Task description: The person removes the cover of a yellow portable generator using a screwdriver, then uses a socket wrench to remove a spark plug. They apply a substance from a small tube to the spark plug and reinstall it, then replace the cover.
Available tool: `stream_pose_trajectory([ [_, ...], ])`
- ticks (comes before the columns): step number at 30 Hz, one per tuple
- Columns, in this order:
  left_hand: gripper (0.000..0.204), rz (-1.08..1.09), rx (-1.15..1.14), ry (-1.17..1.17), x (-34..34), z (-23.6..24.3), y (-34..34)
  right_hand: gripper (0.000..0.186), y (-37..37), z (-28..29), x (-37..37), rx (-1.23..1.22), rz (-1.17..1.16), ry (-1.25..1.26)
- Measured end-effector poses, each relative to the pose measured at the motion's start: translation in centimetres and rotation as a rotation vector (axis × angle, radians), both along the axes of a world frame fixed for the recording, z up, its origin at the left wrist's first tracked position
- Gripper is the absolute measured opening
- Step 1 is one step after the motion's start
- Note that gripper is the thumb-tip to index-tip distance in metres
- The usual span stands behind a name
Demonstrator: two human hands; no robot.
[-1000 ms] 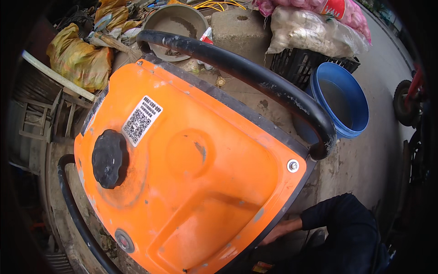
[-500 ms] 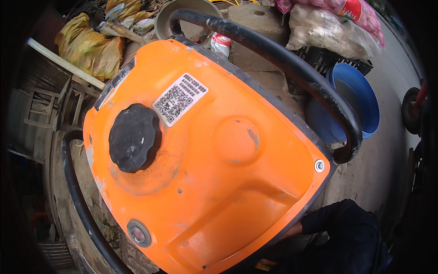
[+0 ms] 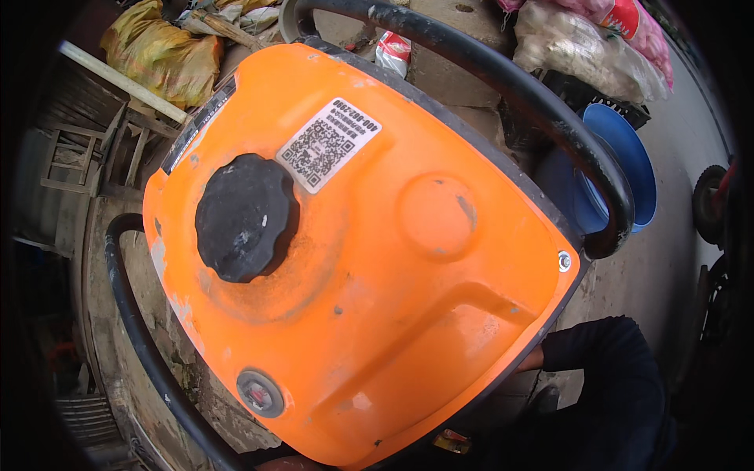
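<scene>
An orange fuel tank (image 3: 377, 314) on a machine with a black tubular frame (image 3: 503, 86) fills the middle. On its top are a ridged black cap (image 3: 247, 218), a printed label (image 3: 328, 145) and a small round gauge (image 3: 261, 392). My right arm, in a dark sleeve, reaches in from the lower right. The wrist of my right hand (image 3: 532, 360) shows at the tank's near right edge; its fingers are hidden beneath. At the bottom edge a sliver of my left hand (image 3: 289, 464) appears beside the tank's near corner and the left frame tube. Its fingers cannot be made out.
A blue bucket (image 3: 632, 169) stands beyond the right frame tube, near a black crate (image 3: 577, 94) and a whitish sack (image 3: 585, 51). Yellow bags (image 3: 161, 59) lie at the far left, behind a pale pole (image 3: 122, 82) and wooden frames (image 3: 71, 161). A wheel (image 3: 709, 204) is at the far right.
The tank sits slightly higher and farther right in view. Part of my left hand has come into sight at the bottom edge. My right wrist remains at the tank's near right edge.
</scene>
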State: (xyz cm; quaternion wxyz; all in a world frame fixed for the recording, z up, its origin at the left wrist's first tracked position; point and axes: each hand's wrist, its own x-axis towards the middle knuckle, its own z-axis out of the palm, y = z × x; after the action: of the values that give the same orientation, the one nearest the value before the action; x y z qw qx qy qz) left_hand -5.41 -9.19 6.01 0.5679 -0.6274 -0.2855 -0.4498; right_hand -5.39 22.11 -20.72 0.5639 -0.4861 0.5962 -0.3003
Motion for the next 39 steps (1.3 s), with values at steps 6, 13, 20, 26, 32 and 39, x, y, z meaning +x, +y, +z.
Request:
stream_pose_trajectory([
  [6,0.020,-0.223,0.105,-0.022,0.9,0.0,3.3,0.035,0.0,4.2,-0.4,-0.157,-0.176,-0.031],
  [13,0.019,0.264,-0.007,-0.279,-0.4,-1.8,0.0,0.034,0.7,5.9,-0.2,-0.270,-0.353,-0.062],
  [20,0.018,0.382,-0.026,-0.317,-0.6,-1.9,-1.2,0.032,0.7,7.1,0.2,-0.319,-0.450,-0.070],
  [26,0.017,0.421,-0.038,-0.328,-0.4,-2.0,-2.0,0.031,0.9,7.5,0.7,-0.341,-0.506,-0.069],
  [32,0.016,0.467,-0.043,-0.345,0.0,-1.9,-2.5,0.030,0.5,8.0,0.9,-0.358,-0.533,-0.076],
  [39,0.015,0.524,-0.051,-0.349,0.4,-2.0,-3.1,0.029,-0.3,8.2,0.2,-0.347,-0.531,-0.091],
])
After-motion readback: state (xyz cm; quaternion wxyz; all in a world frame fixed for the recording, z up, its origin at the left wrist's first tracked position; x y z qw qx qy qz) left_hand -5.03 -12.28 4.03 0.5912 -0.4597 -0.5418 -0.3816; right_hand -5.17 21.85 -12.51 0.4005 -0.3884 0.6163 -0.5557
